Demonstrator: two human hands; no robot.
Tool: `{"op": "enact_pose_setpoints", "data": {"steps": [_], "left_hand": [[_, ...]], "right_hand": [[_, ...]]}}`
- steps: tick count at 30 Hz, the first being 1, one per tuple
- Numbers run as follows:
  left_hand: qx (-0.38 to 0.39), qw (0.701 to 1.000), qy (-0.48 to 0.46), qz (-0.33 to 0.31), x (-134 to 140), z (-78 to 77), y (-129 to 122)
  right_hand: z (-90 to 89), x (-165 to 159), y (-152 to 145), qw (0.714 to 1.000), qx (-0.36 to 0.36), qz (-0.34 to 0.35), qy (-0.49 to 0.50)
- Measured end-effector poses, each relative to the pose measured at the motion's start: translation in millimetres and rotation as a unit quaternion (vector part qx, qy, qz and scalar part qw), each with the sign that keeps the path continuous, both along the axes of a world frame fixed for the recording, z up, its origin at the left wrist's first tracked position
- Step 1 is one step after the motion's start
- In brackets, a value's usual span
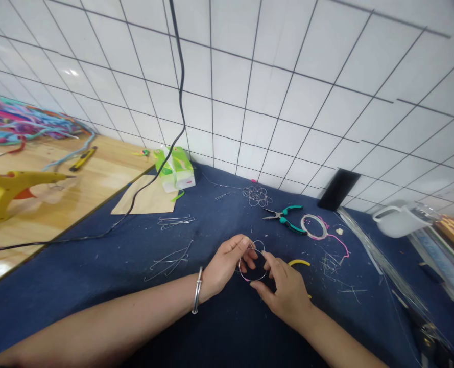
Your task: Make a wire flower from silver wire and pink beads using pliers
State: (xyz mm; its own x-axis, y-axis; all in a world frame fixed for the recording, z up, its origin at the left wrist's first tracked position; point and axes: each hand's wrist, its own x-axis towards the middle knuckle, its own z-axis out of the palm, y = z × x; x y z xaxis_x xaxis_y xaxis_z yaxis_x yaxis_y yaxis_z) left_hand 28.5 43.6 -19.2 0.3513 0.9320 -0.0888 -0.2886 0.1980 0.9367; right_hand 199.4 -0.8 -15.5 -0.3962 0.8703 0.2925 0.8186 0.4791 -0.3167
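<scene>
Between my hands is a thin wire ring [253, 280] with a smaller wire loop standing at its top and a touch of pink on its lower left. My left hand [229, 260] pinches the ring's upper left side between thumb and fingers. On the right side, my right hand [284, 286] has its fingers and thumb closed around the ring's edge. Teal-handled pliers [288, 220] lie just beyond my hands, beside a wire flower shape [256, 196]. A yellow handle [299, 262] is partly hidden behind my right hand.
Loose wire pieces [173, 263] lie on the blue cloth [211, 214] at left. A white ring spool [314, 226] with pink wire, a black phone-like slab [339, 189] and a white mug [401, 220] stand at right. A yellow glue gun [4, 191] and tissue pack [176, 171] are at left.
</scene>
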Motion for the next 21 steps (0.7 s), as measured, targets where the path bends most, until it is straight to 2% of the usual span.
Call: {"op": "enact_pose_setpoints", "data": {"steps": [12,21], "left_hand": [[0.012,1.000,0.014,-0.006,0.8,-1.3,-0.8],[0.001,1.000,0.008,-0.005,-0.5,-0.7,0.0]], "right_hand": [[-5.8,-3.7,-0.2,0.999,0.018,-0.023,-0.016],[-3.1,2.6,2.2,1.000,0.009,0.006,-0.012]]}}
